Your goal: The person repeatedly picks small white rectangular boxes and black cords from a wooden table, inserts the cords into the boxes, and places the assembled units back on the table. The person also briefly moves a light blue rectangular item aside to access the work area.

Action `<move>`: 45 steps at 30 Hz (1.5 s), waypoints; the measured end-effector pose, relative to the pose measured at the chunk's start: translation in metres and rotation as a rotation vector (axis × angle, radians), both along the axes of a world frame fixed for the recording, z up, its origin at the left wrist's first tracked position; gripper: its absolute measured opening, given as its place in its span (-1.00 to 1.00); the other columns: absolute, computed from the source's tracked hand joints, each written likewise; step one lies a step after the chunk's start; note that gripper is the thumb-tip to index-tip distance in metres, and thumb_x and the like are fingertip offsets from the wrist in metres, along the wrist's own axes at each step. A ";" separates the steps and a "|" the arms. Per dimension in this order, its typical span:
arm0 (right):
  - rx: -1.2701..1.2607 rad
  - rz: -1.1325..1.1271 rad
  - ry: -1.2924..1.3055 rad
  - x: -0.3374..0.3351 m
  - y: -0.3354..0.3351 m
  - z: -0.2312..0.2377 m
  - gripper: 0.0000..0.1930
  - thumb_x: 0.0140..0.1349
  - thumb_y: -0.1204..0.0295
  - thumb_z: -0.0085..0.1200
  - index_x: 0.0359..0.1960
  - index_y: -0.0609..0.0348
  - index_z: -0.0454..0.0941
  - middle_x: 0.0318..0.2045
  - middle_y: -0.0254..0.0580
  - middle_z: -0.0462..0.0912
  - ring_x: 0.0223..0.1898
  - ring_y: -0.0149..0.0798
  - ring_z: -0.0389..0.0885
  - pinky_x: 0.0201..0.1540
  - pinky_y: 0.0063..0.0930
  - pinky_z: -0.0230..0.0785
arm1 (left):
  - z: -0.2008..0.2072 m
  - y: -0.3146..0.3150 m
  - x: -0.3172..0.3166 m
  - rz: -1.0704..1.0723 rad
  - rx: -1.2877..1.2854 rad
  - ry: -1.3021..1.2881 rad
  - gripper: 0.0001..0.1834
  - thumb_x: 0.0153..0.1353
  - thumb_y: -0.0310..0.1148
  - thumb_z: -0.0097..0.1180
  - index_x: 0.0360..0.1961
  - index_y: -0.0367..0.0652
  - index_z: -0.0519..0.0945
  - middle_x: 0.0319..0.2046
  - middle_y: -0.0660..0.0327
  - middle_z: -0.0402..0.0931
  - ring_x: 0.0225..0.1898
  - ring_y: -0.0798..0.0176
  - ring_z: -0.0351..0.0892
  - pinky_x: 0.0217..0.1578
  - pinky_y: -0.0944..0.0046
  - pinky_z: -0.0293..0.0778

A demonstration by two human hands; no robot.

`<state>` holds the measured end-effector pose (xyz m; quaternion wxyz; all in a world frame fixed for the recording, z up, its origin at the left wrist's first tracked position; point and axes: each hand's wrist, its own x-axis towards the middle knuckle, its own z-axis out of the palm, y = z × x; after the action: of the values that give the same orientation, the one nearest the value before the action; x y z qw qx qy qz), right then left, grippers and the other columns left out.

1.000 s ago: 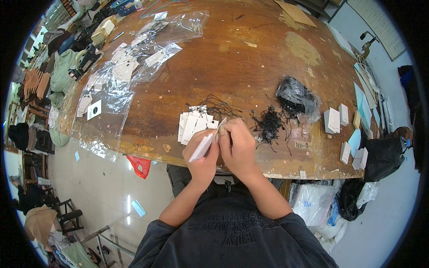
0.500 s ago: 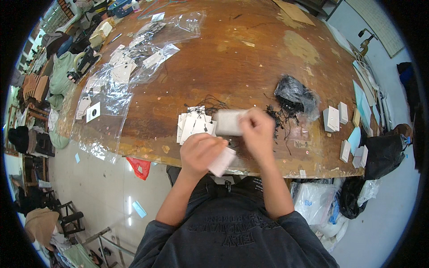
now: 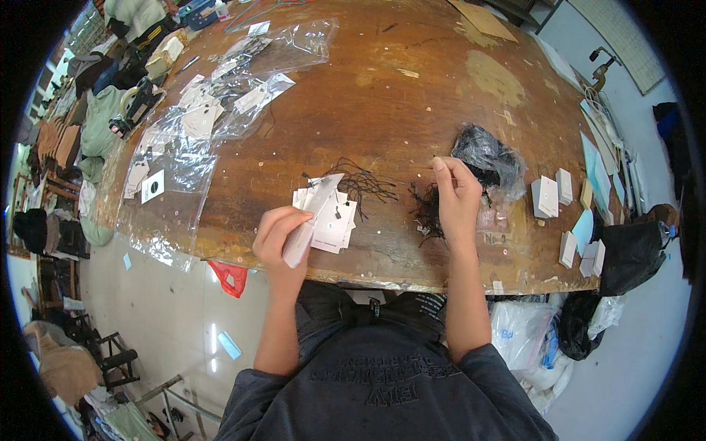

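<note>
My left hand (image 3: 281, 234) is closed on a small stack of white hang tags (image 3: 298, 246), held tilted at the near edge of the table. Just beyond it, a loose pile of white hang tags (image 3: 334, 226) lies on the wood, with black strings (image 3: 364, 180) spreading from its far side. My right hand (image 3: 459, 192) is raised with thumb and fingers pinched together. Whatever the fingertips hold, if anything, is too thin to make out. Beside and below that hand sits a tangle of black strings (image 3: 426, 213). A crumpled clear bag of black strings (image 3: 487, 158) lies just past it.
Clear plastic bags (image 3: 173, 202) with many strung tags cover the left of the brown table (image 3: 353, 95). Small stacks of white tags (image 3: 545, 197) stand at the right edge near a black bag (image 3: 629, 261). A tape dispenser (image 3: 136, 103) rests at the far left.
My hands have drawn apart: the left moved left with its stack of tags, the right moved right and away, toward the strings. The blurred pale tag by my right hand is gone from there.
</note>
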<state>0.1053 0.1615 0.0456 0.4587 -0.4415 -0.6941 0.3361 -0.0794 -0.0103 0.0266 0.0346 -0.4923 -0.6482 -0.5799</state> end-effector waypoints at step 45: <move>0.194 -0.101 0.388 0.023 0.006 0.030 -0.89 0.22 0.65 0.11 -0.21 0.34 0.58 -0.28 -0.23 0.58 -0.34 -0.44 0.55 -0.23 -0.59 0.42 | -0.012 0.005 0.032 -0.305 -0.046 -1.108 -0.61 0.25 -0.38 0.19 0.05 -0.35 0.48 -0.15 0.17 0.58 -0.16 0.36 0.57 -0.13 0.33 0.49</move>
<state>0.1281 0.1676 0.0760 0.6401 -0.3565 -0.5991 0.3230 -0.0475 -0.0054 0.0142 -0.4048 -0.2035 -0.5038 -0.7354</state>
